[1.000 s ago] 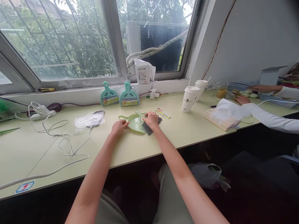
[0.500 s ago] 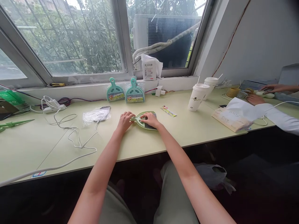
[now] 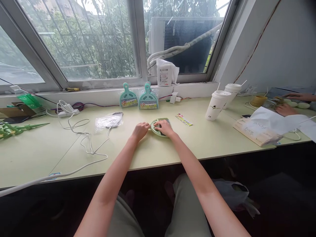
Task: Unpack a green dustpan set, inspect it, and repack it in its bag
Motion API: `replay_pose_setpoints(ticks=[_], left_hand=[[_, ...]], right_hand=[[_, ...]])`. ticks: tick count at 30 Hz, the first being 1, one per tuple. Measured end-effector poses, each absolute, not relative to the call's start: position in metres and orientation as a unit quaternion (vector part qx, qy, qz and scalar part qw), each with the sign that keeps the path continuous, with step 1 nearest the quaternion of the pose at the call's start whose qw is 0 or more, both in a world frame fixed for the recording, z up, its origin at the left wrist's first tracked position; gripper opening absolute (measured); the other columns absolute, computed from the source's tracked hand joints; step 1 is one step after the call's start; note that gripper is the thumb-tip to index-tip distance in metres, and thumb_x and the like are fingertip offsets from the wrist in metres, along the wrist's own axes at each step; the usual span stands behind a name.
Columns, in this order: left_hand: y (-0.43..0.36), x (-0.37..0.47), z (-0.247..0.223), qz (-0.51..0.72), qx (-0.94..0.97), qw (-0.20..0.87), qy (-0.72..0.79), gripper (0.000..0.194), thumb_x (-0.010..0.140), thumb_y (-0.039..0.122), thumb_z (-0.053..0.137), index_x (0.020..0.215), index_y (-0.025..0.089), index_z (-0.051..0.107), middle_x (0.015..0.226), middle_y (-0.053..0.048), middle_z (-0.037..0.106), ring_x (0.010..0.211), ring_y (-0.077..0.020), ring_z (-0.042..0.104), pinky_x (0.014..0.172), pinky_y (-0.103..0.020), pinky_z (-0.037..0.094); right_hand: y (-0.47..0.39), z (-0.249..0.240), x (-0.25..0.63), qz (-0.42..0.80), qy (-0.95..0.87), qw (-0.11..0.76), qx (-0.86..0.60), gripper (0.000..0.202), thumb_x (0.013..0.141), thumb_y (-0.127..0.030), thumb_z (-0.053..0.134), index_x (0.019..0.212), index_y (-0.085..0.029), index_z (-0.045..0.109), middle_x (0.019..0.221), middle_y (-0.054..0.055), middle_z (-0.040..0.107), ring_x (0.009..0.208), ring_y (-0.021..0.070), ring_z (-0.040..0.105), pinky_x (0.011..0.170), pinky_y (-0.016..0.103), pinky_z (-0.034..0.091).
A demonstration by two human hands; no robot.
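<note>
A small green dustpan [image 3: 156, 131] with a dark-bristled brush lying in it rests flat on the pale table, its handle pointing left. My left hand [image 3: 141, 130] is wrapped round the handle end and hides most of it. Over the pan, my right hand [image 3: 165, 128] has its fingers bent down onto the brush part; its fingertips are partly hidden. To the right of the pan lies a printed label card [image 3: 184, 119]. Teal dustpan sets [image 3: 148, 97] in clear packaging lean against the window ledge behind.
Left of my hands lie a clear plastic bag [image 3: 108, 121] and a white cable [image 3: 93, 152]. Two white paper cups [image 3: 214, 107] with straws and a tissue pack [image 3: 256, 126] stand to the right. Another person's hand [image 3: 283, 109] is at the far right. The table's front edge runs below my forearms.
The view has swung slightly, so everything sits further right. My left hand has closed more fully over the handle. My right hand stays on the pan.
</note>
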State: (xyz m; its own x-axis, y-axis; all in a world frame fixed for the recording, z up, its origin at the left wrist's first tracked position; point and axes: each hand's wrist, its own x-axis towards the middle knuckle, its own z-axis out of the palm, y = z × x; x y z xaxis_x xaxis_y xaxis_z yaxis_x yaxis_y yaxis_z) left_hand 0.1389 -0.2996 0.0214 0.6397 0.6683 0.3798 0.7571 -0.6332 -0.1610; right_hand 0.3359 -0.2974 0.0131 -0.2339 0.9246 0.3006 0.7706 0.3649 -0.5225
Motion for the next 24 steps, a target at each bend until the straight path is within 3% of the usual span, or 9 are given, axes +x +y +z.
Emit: replay_pose_setpoints(ticks=[19,22,24], left_hand=[[-0.303,0.143,0.020,-0.139,-0.884,0.126,-0.429,0.037,0.081,0.002,0.038,0.095,0.019,0.069,0.089,-0.010,0.066,0.085,-0.0202,0.060,0.073,-0.032,0.045],[-0.310,0.141,0.023,-0.184,-0.876,0.127,-0.428,0.036,0.081,0.005,0.042,0.103,0.021,0.066,0.106,-0.010,0.064,0.101,-0.0225,0.057,0.085,-0.035,0.044],[-0.314,0.143,0.027,-0.273,-0.839,0.130,-0.453,0.041,0.080,0.010,0.050,0.117,0.023,0.059,0.128,-0.012,0.053,0.122,-0.0272,0.046,0.099,-0.043,0.037]], right_hand=[[-0.299,0.027,0.336,0.123,-0.785,0.227,-0.563,0.019,0.081,-0.029,0.065,0.098,-0.028,0.071,0.102,0.001,0.069,0.108,0.0196,0.053,0.083,0.028,0.041],[-0.300,0.029,0.338,0.099,-0.797,0.231,-0.549,0.017,0.080,-0.033,0.064,0.095,-0.028,0.071,0.104,0.000,0.069,0.105,0.0200,0.054,0.084,0.029,0.041],[-0.301,0.031,0.337,0.094,-0.784,0.245,-0.563,0.017,0.076,-0.038,0.068,0.089,-0.028,0.072,0.100,0.001,0.070,0.104,0.0208,0.056,0.082,0.029,0.041]])
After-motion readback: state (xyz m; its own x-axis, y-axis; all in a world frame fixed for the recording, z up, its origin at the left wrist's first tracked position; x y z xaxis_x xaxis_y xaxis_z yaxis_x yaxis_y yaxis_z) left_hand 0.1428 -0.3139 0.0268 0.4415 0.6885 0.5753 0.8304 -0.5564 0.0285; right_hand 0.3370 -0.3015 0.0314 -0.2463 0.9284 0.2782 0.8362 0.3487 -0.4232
